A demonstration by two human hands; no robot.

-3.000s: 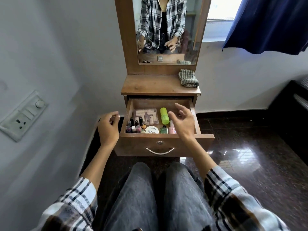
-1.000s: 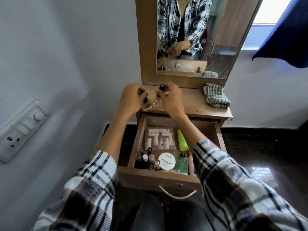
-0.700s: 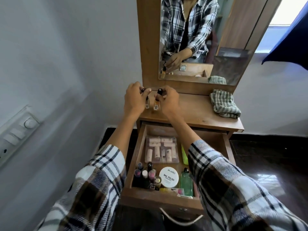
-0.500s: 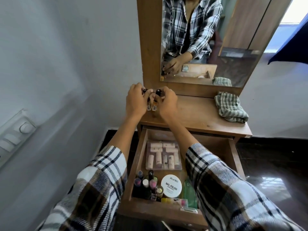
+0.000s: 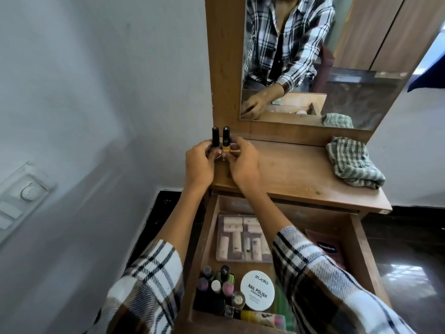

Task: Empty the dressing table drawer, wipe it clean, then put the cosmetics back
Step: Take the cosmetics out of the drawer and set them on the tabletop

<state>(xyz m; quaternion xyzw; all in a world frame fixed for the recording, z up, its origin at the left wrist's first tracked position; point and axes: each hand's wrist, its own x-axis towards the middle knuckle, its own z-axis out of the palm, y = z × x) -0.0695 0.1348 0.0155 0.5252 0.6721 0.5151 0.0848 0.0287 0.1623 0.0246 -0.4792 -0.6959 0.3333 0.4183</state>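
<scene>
Both arms reach forward over the open drawer [image 5: 361,242] to the far left corner of the desk [image 5: 301,174], where the left hand [image 5: 198,165] pinches a dark nail polish bottle [image 5: 215,137] and the right hand [image 5: 243,163] pinches a yellow nail polish bottle [image 5: 226,141], both upright and side by side. More cosmetics lie in the drawer, a round white tub [image 5: 257,290] among them. A folded checked cloth [image 5: 351,162] lies on the desk's right, below the mirror [image 5: 349,56], beside a pale wall [image 5: 96,92].

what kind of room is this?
Likely a bedroom or dressing corner at home: a wooden dressing table with an upright mirror, and an open wooden drawer holding small nail polish bottles.
</scene>
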